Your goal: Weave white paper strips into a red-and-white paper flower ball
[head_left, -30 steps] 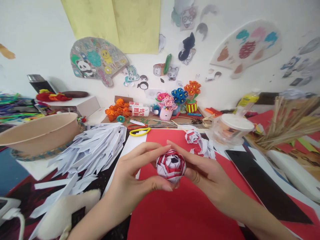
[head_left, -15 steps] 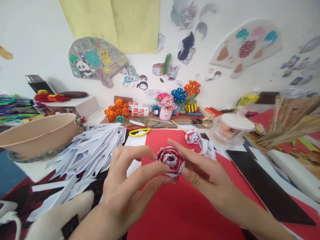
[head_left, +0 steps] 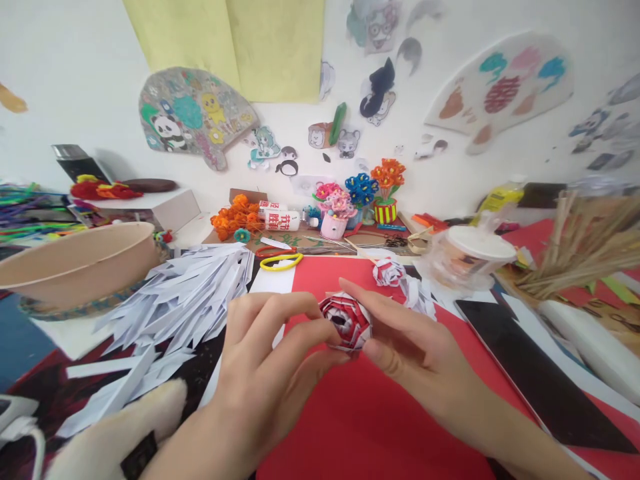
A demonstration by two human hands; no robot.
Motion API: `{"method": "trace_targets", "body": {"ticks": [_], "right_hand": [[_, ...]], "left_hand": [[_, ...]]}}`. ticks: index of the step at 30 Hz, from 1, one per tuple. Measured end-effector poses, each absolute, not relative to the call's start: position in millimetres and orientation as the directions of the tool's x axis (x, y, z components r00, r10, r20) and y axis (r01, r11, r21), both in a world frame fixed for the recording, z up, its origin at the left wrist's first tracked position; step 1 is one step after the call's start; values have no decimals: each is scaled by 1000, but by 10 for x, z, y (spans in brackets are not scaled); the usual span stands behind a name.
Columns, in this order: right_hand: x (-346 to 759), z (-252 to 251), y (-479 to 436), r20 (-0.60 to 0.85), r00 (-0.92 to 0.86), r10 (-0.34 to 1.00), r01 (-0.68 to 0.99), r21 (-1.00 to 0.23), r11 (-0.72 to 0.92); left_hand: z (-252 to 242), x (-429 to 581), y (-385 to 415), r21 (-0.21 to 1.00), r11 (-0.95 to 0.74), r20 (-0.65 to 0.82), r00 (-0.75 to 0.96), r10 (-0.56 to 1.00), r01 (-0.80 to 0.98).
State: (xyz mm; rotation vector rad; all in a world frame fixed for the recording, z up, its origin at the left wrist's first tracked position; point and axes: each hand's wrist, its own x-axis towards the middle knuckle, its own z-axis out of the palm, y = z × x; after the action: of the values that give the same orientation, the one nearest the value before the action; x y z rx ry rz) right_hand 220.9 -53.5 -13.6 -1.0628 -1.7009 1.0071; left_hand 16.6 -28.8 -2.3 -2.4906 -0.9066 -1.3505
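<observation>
Left hand (head_left: pixel 267 360) has shifted over 1 second, its fingers now bent at the lower left of the paper flower (head_left: pixel 357 317).
Mid-frame, the red-and-white flower is held by 2 hands: left fingertips narrow on its left side, right hand (head_left: pixel 425 357) with thumb and fingers narrow against its right. Below lies a red sheet (head_left: pixel 370 420) (another rosette (head_left: pixel 389 272) is near its upper right); white folded strips (head_left: pixel 190 293) pile up centre-left.

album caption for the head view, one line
Left hand and right hand hold a red-and-white paper flower over a red sheet.
</observation>
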Motion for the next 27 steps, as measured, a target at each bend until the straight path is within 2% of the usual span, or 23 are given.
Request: {"method": "trace_targets", "body": {"ticks": [10, 17, 21, 25, 27], "right_hand": [[2181, -194, -498, 225, -240, 944, 209, -938, 276], [2168, -176, -508, 201, -273, 941, 198, -945, 259], [2162, -169, -504, 183, -288, 940, 130, -965, 227], [2112, -145, -468, 190, -296, 936, 56, -975, 216], [2092, -130, -452, 148, -274, 950, 68, -983, 173]], "left_hand": [[-4, 185, -311, 183, -809, 798, 396, 454, 559], [-32, 211, -320, 272, -788, 778, 355, 518, 553], [-44, 219, -324, 326, -781, 773, 326, 545, 532], [-93, 247, -334, 402, -794, 735, 357, 577, 456], [-120, 264, -341, 436, -797, 724, 362, 586, 419]]}}
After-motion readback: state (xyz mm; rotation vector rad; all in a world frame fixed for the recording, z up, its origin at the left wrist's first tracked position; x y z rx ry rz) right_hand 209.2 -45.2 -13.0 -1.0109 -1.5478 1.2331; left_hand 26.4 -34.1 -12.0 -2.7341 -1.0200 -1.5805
